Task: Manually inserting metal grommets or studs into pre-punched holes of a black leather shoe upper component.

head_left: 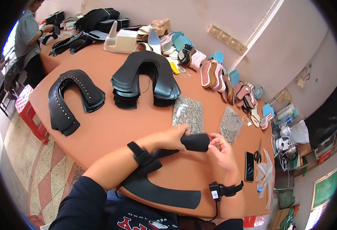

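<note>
Near the table's front edge, my left hand (175, 137) is closed round a black U-shaped shoe upper piece (196, 142), whose end bends over between my hands. My right hand (223, 152) has its thumb and fingers pinched at the right end of that piece; whether they also hold something tiny cannot be made out. A broad black curved strip (164, 194) lies below my left forearm and seems to belong to the same piece, though my arm hides the join. Just beyond my hands is a clear bag of small shiny studs (188, 115), with a second bag of studs (231, 123) to its right.
A studded stack of black uppers (63, 101) lies left, a taller plain stack (128, 82) mid-table. Insoles (214, 74) line the wall side. At right are a phone (249, 166), scissors (257, 155) and a plastic bag (266, 172). A person (28, 36) works far left beyond a red stool (32, 115).
</note>
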### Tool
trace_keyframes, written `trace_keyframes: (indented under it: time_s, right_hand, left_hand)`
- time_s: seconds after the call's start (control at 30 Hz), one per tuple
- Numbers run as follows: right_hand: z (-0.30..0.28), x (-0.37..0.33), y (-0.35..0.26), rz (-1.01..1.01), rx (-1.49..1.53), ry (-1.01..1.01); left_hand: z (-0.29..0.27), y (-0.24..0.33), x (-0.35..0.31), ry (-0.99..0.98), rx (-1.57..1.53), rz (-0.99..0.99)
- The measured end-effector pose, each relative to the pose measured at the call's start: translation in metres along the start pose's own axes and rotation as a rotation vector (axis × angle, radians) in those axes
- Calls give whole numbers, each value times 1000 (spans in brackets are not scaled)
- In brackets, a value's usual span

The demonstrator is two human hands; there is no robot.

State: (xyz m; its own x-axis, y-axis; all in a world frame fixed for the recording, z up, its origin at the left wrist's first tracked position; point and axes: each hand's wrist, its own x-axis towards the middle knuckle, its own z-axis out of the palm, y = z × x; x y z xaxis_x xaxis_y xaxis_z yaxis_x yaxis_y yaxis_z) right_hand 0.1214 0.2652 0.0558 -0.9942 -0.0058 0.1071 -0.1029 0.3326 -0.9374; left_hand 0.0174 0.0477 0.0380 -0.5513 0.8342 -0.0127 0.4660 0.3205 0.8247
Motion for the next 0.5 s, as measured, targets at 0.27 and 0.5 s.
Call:
trace_keyframes:
  time_s: [0.27,0.5]
  right_hand:
    - [42,30,-8,-79,76,130]
    - [57,34,0,-187,90,135]
  left_hand:
    - [-24,5,-20,217,-264,126]
    - [-16,10,-11,435,-220,107]
